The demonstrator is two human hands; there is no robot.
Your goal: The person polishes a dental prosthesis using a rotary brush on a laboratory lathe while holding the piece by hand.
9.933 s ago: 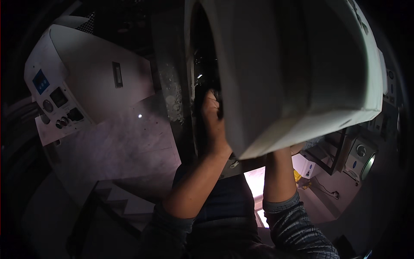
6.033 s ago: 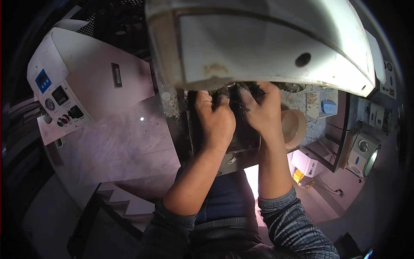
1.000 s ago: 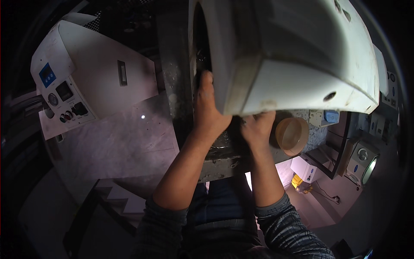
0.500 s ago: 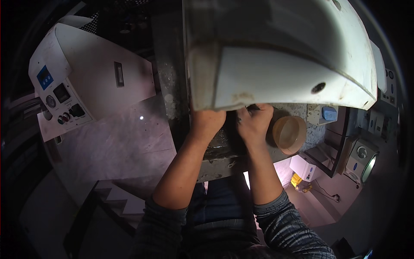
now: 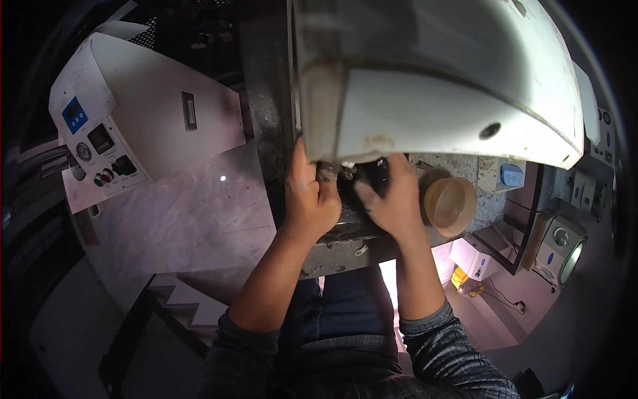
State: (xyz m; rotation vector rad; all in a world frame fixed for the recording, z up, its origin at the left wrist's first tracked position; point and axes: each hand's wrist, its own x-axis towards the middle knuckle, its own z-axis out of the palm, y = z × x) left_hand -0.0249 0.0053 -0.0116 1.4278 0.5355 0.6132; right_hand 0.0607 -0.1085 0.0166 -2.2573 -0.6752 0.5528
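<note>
A white machine hood (image 5: 425,120) with a dark oval hole juts out over a wet grey worktop (image 5: 332,256). Beneath its lower edge my left hand (image 5: 310,203) has its index finger stretched up along the hood's corner and its thumb apart. My right hand (image 5: 397,199) is to the right, thumb spread away from the fingers, whose tips go up under the hood. Small dark, shiny parts (image 5: 347,171) show between the two hands, too shadowed to name. Just right of my right hand stands a round, translucent tan bowl (image 5: 450,207).
A blue block (image 5: 512,175) sits on a pale ledge at the right. To the left is a white cabinet with a control panel (image 5: 103,154) of knobs and buttons. A dark frame (image 5: 528,213) and a white device with a lit round window (image 5: 569,259) are farther right.
Both hands have drawn back slightly from under the hood, and more of their fingers shows. My left index finger now points up; my right thumb has spread outward.
</note>
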